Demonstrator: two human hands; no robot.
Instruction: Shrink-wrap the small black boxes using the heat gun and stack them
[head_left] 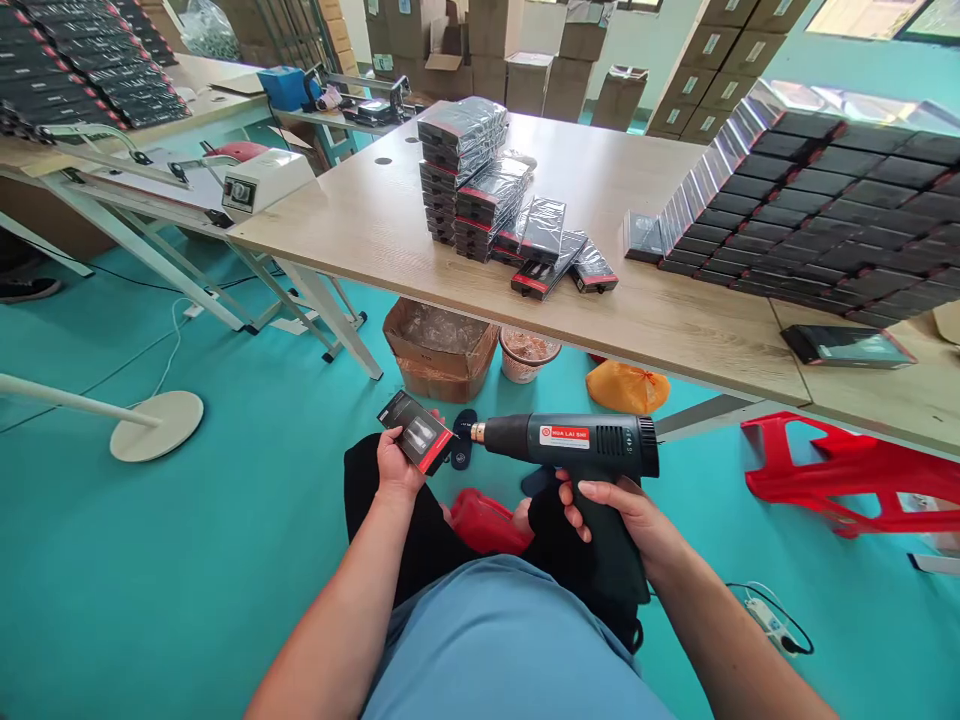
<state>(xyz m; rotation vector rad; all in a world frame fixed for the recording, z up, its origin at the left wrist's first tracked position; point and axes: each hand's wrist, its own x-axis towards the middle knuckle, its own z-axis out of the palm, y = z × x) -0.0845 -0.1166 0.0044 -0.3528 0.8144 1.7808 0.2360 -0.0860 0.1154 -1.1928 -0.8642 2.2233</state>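
Observation:
My left hand holds a flat black and red box with a picture on its front, tilted above my lap. In my right hand is the grip of a dark heat gun with a red and white label. The gun's nozzle points left at the box's right edge, a small gap away. On the table, stacks of film-wrapped black boxes stand in front of me, with several loose wrapped ones beside them.
A large stack of black boxes stands at the right of the table, one box lying near the edge. Below are a carton, a bin, an orange bag and a red stool.

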